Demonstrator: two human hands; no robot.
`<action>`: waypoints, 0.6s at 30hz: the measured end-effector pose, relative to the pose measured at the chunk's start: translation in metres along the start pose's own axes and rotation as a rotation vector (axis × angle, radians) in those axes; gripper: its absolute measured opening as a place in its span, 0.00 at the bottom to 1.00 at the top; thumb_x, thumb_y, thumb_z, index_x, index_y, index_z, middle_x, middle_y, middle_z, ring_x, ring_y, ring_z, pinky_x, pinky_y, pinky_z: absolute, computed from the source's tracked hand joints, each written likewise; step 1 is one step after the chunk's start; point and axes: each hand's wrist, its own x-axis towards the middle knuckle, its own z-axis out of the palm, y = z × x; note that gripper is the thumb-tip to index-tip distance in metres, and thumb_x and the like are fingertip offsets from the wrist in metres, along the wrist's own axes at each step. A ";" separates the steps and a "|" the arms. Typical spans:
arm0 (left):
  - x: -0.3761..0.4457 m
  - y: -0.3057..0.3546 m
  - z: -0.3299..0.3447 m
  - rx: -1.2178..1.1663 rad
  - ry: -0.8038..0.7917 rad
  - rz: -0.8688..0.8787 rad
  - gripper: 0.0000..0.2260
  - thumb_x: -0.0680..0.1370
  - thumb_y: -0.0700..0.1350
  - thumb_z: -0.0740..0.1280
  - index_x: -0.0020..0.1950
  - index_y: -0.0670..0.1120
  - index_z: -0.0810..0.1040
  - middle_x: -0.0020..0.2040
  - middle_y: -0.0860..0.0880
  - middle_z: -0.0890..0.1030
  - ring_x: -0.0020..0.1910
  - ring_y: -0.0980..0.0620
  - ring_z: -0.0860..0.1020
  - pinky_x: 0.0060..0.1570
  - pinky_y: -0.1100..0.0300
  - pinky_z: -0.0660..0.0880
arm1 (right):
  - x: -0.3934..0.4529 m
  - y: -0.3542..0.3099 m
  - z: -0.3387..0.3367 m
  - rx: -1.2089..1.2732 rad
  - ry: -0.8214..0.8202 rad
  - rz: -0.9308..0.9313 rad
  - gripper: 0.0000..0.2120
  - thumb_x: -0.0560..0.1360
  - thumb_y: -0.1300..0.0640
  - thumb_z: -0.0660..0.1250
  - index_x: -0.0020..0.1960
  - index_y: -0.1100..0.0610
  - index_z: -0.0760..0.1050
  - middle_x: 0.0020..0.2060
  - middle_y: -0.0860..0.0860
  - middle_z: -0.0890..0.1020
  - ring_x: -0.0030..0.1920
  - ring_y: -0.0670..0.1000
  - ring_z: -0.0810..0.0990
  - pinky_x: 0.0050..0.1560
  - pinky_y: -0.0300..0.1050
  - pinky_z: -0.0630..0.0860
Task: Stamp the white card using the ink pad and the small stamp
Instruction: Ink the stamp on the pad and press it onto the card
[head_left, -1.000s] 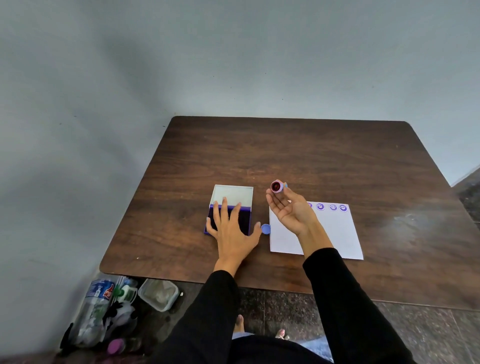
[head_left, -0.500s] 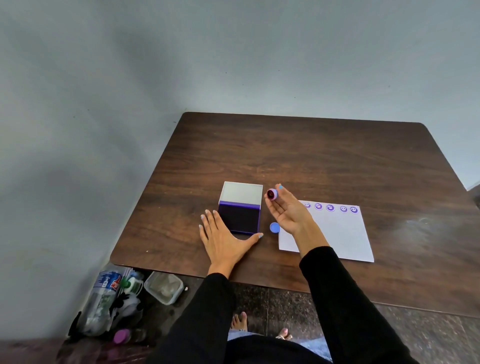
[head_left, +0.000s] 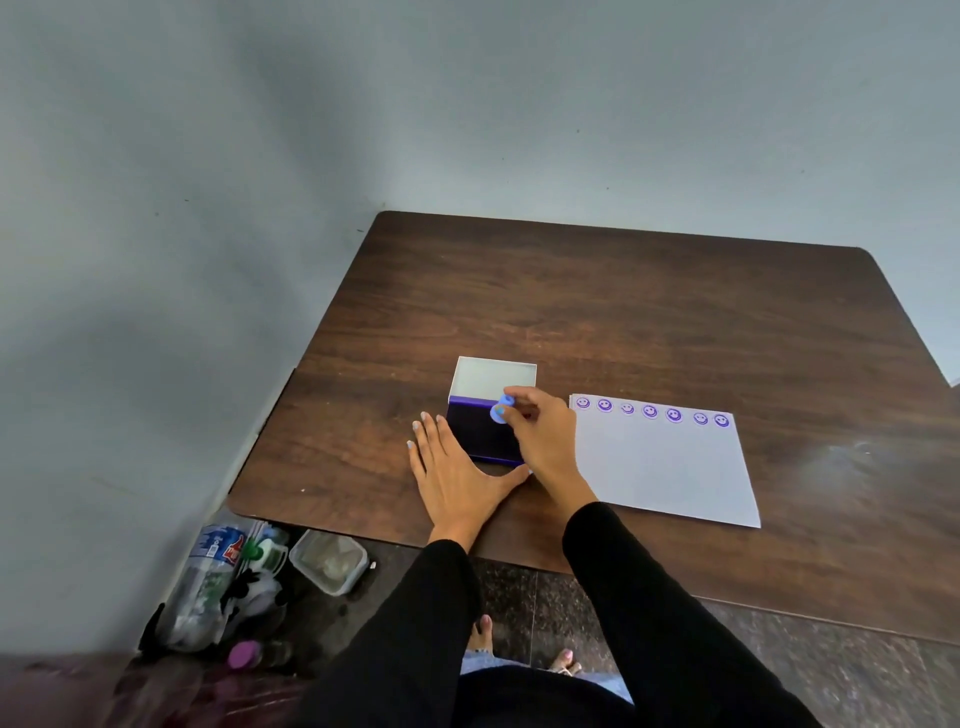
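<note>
Seven purple smiley stamps (head_left: 649, 411) already run along the far edge of the white card (head_left: 670, 467), which lies on the wooden table (head_left: 623, 312) at 3 o'clock from the open ink pad (head_left: 480, 434). Right hand (head_left: 540, 436) pinches the small stamp (head_left: 502, 408) in its fingertips, right over the dark pad. Left hand (head_left: 457, 478) lies flat with fingers spread, touching the pad's 7 o'clock corner.
</note>
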 end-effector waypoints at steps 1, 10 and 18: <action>0.001 0.000 0.000 0.004 -0.001 0.000 0.64 0.53 0.81 0.52 0.77 0.40 0.49 0.79 0.42 0.50 0.78 0.47 0.46 0.75 0.51 0.41 | -0.002 0.000 0.002 -0.035 -0.013 -0.020 0.13 0.74 0.59 0.68 0.58 0.57 0.78 0.53 0.55 0.84 0.54 0.51 0.81 0.57 0.45 0.77; 0.003 -0.003 0.005 0.031 -0.004 0.006 0.53 0.64 0.70 0.65 0.77 0.40 0.50 0.79 0.41 0.51 0.78 0.46 0.46 0.74 0.51 0.39 | -0.013 0.005 0.013 -0.252 -0.066 -0.140 0.14 0.74 0.56 0.68 0.59 0.56 0.78 0.55 0.54 0.83 0.57 0.52 0.79 0.60 0.45 0.73; 0.005 -0.005 0.008 0.021 -0.001 0.017 0.50 0.66 0.66 0.64 0.77 0.39 0.50 0.78 0.41 0.51 0.78 0.46 0.45 0.75 0.50 0.41 | -0.017 0.013 0.018 -0.306 -0.102 -0.165 0.13 0.74 0.56 0.67 0.59 0.55 0.77 0.56 0.54 0.82 0.57 0.52 0.77 0.58 0.40 0.70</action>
